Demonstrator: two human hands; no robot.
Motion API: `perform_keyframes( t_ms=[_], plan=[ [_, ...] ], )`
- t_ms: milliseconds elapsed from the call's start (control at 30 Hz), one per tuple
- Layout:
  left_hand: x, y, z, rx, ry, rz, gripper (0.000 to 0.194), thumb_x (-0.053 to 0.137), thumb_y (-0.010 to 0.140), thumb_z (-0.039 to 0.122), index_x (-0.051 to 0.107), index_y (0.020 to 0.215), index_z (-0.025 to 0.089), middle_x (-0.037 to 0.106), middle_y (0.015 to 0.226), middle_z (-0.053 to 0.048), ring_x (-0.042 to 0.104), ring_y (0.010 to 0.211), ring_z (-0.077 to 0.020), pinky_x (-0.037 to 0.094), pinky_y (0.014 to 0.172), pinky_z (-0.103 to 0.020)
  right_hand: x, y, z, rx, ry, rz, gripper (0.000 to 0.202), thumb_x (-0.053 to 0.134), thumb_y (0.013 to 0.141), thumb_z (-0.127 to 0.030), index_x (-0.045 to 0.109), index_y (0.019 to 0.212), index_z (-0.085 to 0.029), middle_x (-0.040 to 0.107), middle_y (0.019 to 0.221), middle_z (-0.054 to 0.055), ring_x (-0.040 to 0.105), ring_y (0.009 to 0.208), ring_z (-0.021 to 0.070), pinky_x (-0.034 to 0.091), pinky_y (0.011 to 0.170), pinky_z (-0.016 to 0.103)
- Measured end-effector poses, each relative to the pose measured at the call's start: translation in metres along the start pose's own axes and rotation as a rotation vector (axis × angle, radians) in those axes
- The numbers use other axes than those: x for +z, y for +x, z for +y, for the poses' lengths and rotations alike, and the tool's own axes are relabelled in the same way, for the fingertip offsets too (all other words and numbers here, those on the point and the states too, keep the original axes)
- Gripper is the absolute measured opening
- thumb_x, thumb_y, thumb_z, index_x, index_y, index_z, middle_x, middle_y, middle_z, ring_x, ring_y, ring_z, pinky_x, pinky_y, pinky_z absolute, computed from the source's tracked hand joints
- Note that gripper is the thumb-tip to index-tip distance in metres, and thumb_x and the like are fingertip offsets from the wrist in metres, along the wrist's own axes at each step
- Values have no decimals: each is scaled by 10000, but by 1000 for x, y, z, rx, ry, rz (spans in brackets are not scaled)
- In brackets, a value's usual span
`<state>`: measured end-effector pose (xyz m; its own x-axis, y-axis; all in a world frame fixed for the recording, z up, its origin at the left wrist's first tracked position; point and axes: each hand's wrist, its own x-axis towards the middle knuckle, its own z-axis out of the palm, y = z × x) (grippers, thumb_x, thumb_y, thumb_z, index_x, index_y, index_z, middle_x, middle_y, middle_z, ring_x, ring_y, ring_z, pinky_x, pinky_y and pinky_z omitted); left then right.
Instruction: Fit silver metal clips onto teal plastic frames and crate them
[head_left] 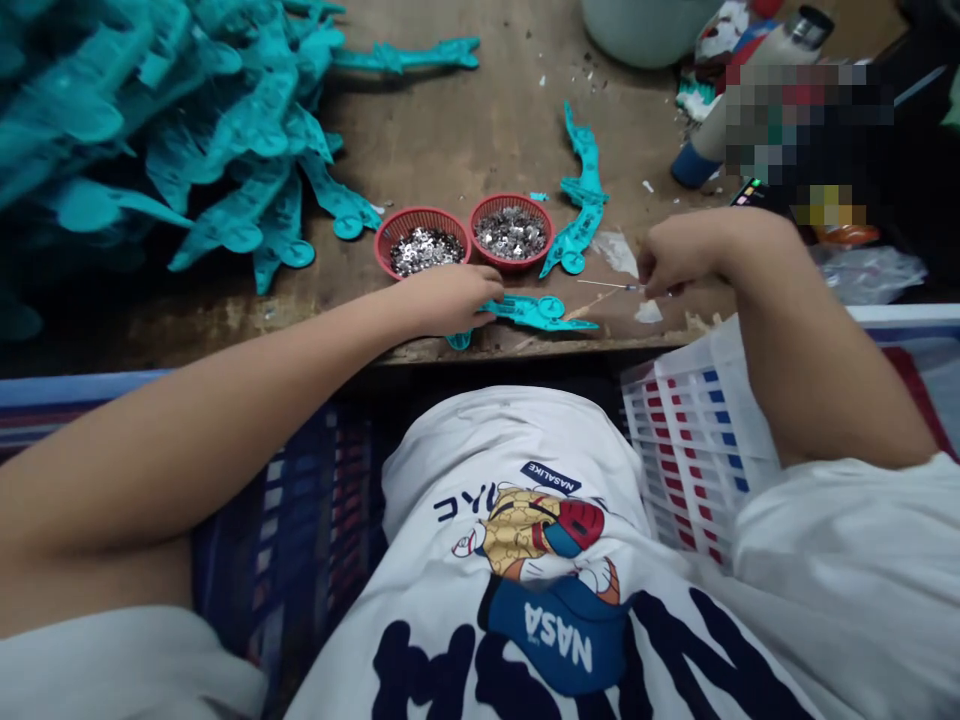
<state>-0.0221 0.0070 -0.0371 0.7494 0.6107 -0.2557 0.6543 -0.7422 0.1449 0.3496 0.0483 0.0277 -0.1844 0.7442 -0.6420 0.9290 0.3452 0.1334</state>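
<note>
My left hand [459, 298] is closed on a flat teal plastic part [547, 309] at the table's front edge, its round disc and pointed end sticking out to the right. In my closed right hand [679, 255] is a thin metal tool [606, 285], whose slim shaft points left over the table; its handle is mostly hidden by my fingers. Just behind my left hand stands a red basket [381, 245] of small shiny metal pieces. A second red basket [550, 240] with similar pieces adjoins it. Another teal part [585, 195] lies on the table between that basket and my right hand.
A large heap of teal parts [225, 130] covers the table's left side. At the back right are a pale tub [645, 30] and a bottle [750, 90]. Plastic scraps [619, 252] lie near my right hand. A white crate [675, 440] stands below the table edge.
</note>
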Motion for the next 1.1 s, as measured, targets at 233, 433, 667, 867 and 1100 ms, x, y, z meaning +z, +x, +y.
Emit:
perform_keyframes(
  t_ms=[233,433,667,867,1100],
  plan=[
    [23,-1,9,-205,-107,300,492,681,1183,275,730,1637,91,802,1552,-267,809,1502,-460,669,1291,-574,8,21,-69,-362,28,172,245,845,1149,-382,1022,1275,-270,955,1179,76,860,1135,337,583,973,411],
    [43,-20,29,-185,21,135,618,584,1229,280,681,1779,16,761,1713,-307,771,1591,-452,678,1345,-566,28,40,-89,-363,-6,298,327,843,1122,-355,1012,1385,-261,953,1205,115,866,1148,367,609,959,432],
    [53,-16,23,-107,129,127,695,532,1218,234,657,1845,-39,707,1804,-351,752,1562,-481,658,1304,-615,45,32,-106,-377,-77,380,267,800,1184,-299,1011,1335,-234,935,1200,172,872,1267,445,624,1098,543],
    [52,-9,5,-28,153,134,704,599,1141,243,740,1773,-33,800,1641,-348,783,1434,-482,634,1272,-629,51,29,-128,-469,-195,436,321,694,1222,-299,984,1235,-162,910,1074,229,904,1172,453,671,1011,540],
    [56,-8,5,-107,-5,220,605,593,1165,275,829,1670,42,896,1468,-272,846,1373,-440,673,1271,-592,37,35,-102,-375,-52,426,211,826,1133,-318,977,1184,-180,923,1108,197,899,1196,446,698,1068,544]
  ],
)
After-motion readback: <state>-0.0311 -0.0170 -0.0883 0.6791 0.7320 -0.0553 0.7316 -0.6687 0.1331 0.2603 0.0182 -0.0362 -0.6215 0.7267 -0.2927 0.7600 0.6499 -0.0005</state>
